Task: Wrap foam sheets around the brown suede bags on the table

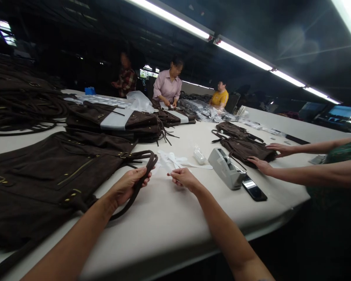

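Observation:
My left hand point(131, 183) is closed around the looped handle point(150, 159) of a dark brown bag point(84, 171), which lies flat on the left of the table. My right hand point(185, 178) is closed in a pinch just across from it. What sits between those fingertips is too small to make out. White paper strips point(175, 159) lie right behind the right fingertips, and a small clear plastic bundle point(199, 155) is beside them. A grey tape dispenser point(226, 168) stands to the right, with a phone point(254, 188) lying against its near side.
Brown bags with a white wrap point(117, 118) lie behind my bag, and more are piled at far left point(23, 97). At right, a co-worker's hands point(263, 166) rest on another brown bag point(240, 146). Several people stand across the white table point(152, 230).

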A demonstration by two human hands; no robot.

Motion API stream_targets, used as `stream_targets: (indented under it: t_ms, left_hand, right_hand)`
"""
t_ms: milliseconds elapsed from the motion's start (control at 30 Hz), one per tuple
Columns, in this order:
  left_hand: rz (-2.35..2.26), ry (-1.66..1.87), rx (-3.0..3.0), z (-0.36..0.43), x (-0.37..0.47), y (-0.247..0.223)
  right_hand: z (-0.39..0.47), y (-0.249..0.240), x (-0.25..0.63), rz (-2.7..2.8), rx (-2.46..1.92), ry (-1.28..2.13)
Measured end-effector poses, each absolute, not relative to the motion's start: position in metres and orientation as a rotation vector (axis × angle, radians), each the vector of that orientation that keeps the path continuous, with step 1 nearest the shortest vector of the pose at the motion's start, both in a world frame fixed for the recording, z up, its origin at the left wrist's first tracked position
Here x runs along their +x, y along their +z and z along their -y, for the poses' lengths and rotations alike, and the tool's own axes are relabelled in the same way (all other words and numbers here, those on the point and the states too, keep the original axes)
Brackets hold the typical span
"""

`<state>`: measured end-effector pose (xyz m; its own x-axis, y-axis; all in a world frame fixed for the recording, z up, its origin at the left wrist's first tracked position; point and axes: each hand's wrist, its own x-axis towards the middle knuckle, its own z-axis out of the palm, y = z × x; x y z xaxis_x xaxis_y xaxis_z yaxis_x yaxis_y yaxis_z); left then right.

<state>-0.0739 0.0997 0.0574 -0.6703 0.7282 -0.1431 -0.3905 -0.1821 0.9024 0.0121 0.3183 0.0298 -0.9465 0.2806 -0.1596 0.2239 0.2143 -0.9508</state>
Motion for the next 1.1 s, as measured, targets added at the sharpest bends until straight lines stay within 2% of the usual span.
stream_targets:
  t_ms: [133, 300, 533, 867, 1100]
  left_hand:
    - [-1.331, 1.997, 0.411, -0.096, -0.074, 0.062]
    - [-1.431, 1.812, 0.357, -0.098, -0.069, 0.059]
    - [-1.617, 1.809, 0.451, -0.105, -0.064, 0.06]
    - [-1.816, 1.943, 0.461, -0.111, -0.065, 0.049]
    - [-1.827, 1.92, 0.411, -0.113, -0.065, 0.046]
  right_hand:
    - [-0.3, 0.025, 0.014, 2.478, -0.39, 2.029]
    - [-0.291, 0.024, 0.009, 2.441, -0.417, 1.983]
    - [-0.296, 0.036, 0.012, 2.291, -0.425, 2.016]
    - [-0.292, 0.044, 0.018, 2.194, -0.013, 2.624]
    - [-0.29, 0.049, 0.017, 2.047, -0.14, 2.809]
